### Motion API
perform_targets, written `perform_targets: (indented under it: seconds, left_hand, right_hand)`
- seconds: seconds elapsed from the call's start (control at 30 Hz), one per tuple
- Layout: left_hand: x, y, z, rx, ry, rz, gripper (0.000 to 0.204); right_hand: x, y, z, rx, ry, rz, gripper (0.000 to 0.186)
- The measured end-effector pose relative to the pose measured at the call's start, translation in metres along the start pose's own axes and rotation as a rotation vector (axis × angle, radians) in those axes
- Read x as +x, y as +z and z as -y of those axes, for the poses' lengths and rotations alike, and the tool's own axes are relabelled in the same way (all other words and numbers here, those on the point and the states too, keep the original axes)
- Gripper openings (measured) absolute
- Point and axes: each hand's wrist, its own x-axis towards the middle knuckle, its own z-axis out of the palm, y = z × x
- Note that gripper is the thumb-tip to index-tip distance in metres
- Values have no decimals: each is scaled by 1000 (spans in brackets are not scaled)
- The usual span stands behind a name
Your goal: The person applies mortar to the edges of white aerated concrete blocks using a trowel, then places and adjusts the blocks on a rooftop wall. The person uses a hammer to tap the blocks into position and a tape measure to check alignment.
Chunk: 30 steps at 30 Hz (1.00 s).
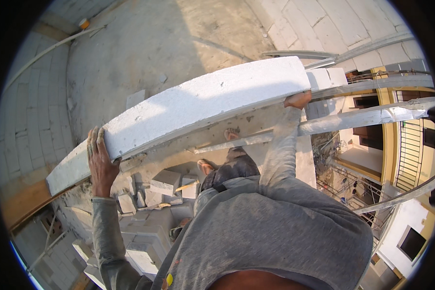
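Note:
A long white lightweight concrete block (203,94) spans the middle of the view, slanting up to the right. My left hand (100,162) grips it toward its left end, fingers laid over the top and the thumb along the near side. Beneath the near corner of the right end is my right hand (298,99), its fingers partly hidden by the block. Past my left hand, a greyer-white section (70,171) continues to the left; I cannot tell whether it is a separate piece. Another white block (326,78) lies just beyond the right end.
Broken block pieces (165,182) and whole blocks (147,246) lie by my feet (206,166) at lower left. A metal bar (362,120) runs to the right, where the drop shows a yellow building (389,140). Block walls (38,121) border the concrete floor (135,53).

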Motion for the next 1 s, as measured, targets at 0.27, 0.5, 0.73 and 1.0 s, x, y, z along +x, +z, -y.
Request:
perform_targets:
  seconds: [0.27,0.5,0.73,1.0]
  left_hand:
    - [19,21,-122,37,22,-24,109]
    - [19,32,-127,-66,-2,-94,90]
    - [15,31,-127,-132,4,-158,79]
    - [15,28,-127,-145,1,-212,62]
  right_hand:
    - [-7,14,17,403,180,16,45]
    - [-66,32,104,-54,-69,-298,42]
    - [-87,126,267,532,-136,752,40]
    - [-146,196,218,334,-56,1258,45]
